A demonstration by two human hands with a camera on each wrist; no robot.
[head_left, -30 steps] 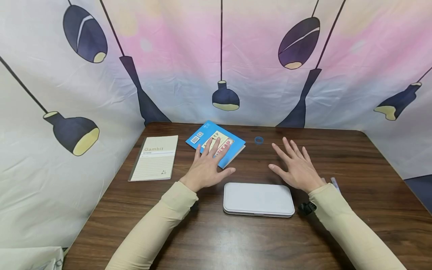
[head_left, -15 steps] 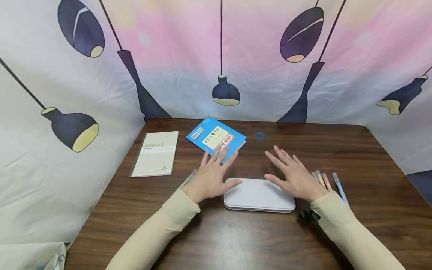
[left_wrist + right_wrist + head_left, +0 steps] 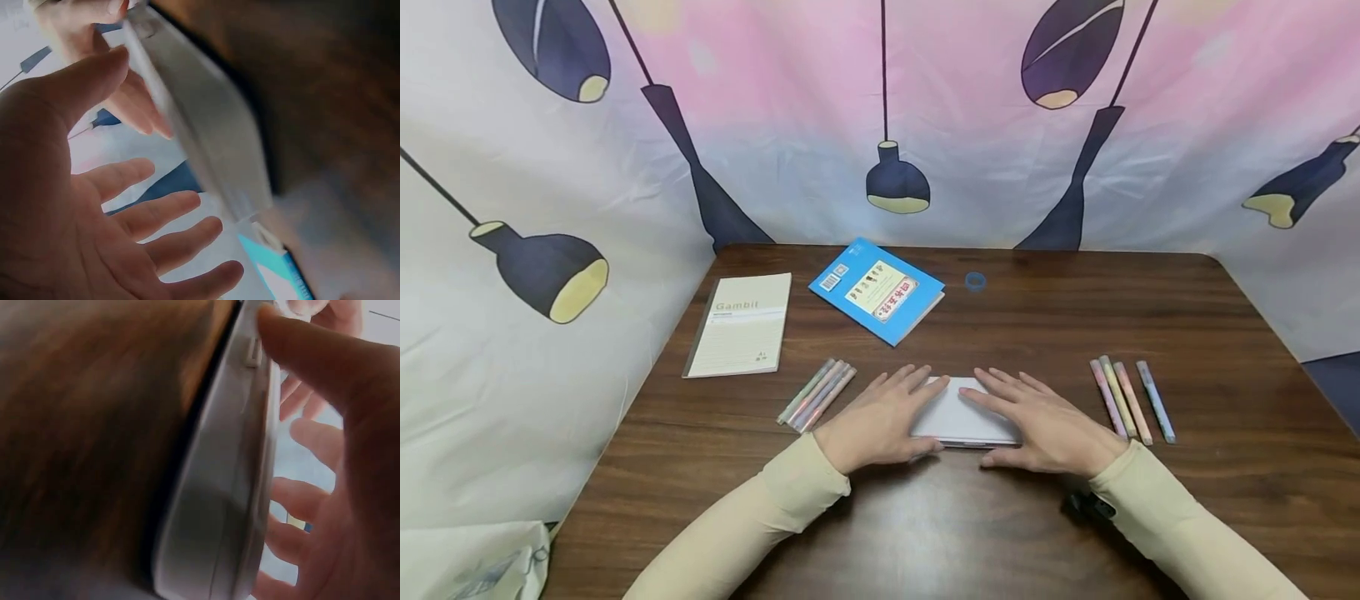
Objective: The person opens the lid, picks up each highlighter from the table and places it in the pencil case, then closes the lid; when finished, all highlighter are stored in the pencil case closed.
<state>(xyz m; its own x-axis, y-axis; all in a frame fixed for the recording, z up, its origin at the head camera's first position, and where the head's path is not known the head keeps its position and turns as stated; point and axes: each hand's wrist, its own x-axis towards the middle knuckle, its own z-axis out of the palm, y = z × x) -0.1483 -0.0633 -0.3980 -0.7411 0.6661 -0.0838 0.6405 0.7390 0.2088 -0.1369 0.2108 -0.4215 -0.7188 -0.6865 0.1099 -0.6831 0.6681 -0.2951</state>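
Observation:
A flat white case with rounded corners lies closed on the table in front of the person. My left hand is over its left end, fingers straight and spread, thumb by the front edge. Over the right end is my right hand, its fingers extended across the lid. In the right wrist view the thumb reaches the case's edge beside a small latch. The left wrist view shows the left palm and loosely spread fingers alongside the case's side wall.
Several markers lie left of the hands, and several more to the right. Behind are a cream notebook, a blue book and a blue ring. A patterned cloth hangs behind the wooden table.
Both hands have come back toward the person and inward, down to the case's two ends. The markers on both sides are now uncovered. The head view has tilted down slightly.

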